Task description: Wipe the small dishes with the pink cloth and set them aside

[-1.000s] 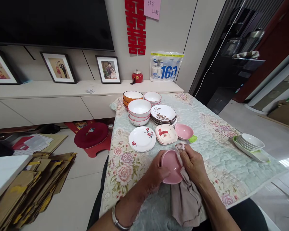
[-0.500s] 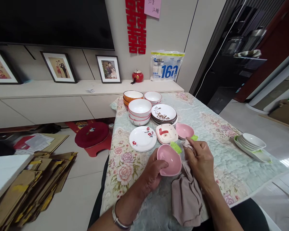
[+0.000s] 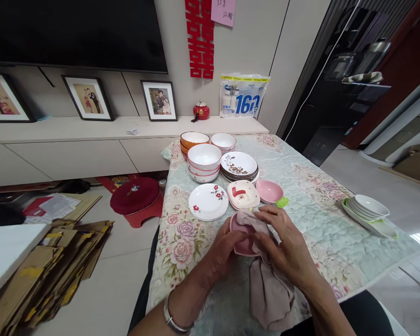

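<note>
My left hand [image 3: 226, 247] grips a small pink bowl [image 3: 243, 246] by its left side, thumb inside it. In my right hand [image 3: 283, 242] is a greyish-pink cloth [image 3: 271, 294], pressed into the bowl and over its far rim; the rest of it hangs down toward the table edge. The cloth covers much of the bowl's inside and nearly all of its green leaf-shaped handle. A second pink bowl [image 3: 269, 190] with a green leaf handle lies just beyond. Beside it sit square cream dishes [image 3: 243, 193] with a red design and round white plates [image 3: 208, 201] with red flowers.
Farther back stand stacked white bowls [image 3: 203, 161], orange bowls [image 3: 185, 142] and brown-patterned plates [image 3: 238, 163]. Small white dishes on a long plate [image 3: 367, 210] sit near the table's right edge. On the floor at left are a red stool [image 3: 136, 203] and flattened cardboard [image 3: 52, 266].
My right hand has moved left with the cloth, from beside the pink bowl to over and into it. My left hand keeps its hold on the bowl.
</note>
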`<state>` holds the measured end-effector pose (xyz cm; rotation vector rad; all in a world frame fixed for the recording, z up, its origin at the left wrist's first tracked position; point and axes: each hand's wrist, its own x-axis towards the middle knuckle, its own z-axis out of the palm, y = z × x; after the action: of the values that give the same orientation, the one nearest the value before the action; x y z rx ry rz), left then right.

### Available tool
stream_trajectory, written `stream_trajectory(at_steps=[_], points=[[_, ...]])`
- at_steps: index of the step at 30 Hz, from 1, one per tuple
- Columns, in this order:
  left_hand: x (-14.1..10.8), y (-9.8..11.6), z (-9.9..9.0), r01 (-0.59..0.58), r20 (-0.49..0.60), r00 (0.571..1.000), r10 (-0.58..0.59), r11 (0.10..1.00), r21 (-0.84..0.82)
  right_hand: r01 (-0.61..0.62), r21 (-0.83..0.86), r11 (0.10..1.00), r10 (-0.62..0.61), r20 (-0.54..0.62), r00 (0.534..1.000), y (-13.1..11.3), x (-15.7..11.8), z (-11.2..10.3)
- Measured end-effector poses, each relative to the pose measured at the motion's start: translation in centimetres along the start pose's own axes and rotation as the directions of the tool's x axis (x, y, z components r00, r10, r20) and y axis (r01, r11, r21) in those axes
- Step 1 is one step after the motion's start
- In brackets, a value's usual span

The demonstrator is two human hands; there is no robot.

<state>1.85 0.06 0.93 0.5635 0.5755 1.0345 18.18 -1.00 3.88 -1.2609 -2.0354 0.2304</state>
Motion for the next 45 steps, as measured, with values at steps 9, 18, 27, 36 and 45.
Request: stream_trajectory(at_steps=[9,18,27,36,45], points=[[0.0,-0.5,-0.1,0.039,-0.034,0.999,-0.037,0.999,0.036,0.093,0.019,0.995,-0.094,0.058,0.994,-0.3,-0.2,1.7],[0.1,-0.3,-0.1,-0.004,-0.002,1.0,0.005,0.998,0.07,0.16,-0.068,0.985,-0.142,0.215,0.966,0.0,-0.4,2.2],[0.1,-0.3,-0.7,-0.235,-0.021,0.966,0.257,0.911,0.34,-0.063,-0.011,0.998,0.064,0.279,0.958,-1.0,-0.3,2.4],[-0.1,0.3,-0.4,-0.283,-0.063,0.934,0.352,0.835,0.472,-0.143,0.491,0.859,-0.069,0.388,0.919,-1.9,0.4,1.0],[0.5,-0.5,-1.0,-0.29,-0.087,0.923,0.374,0.827,0.481,-0.117,0.036,0.993,0.104,0.256,0.961,0.4,-0.7,2.4]])
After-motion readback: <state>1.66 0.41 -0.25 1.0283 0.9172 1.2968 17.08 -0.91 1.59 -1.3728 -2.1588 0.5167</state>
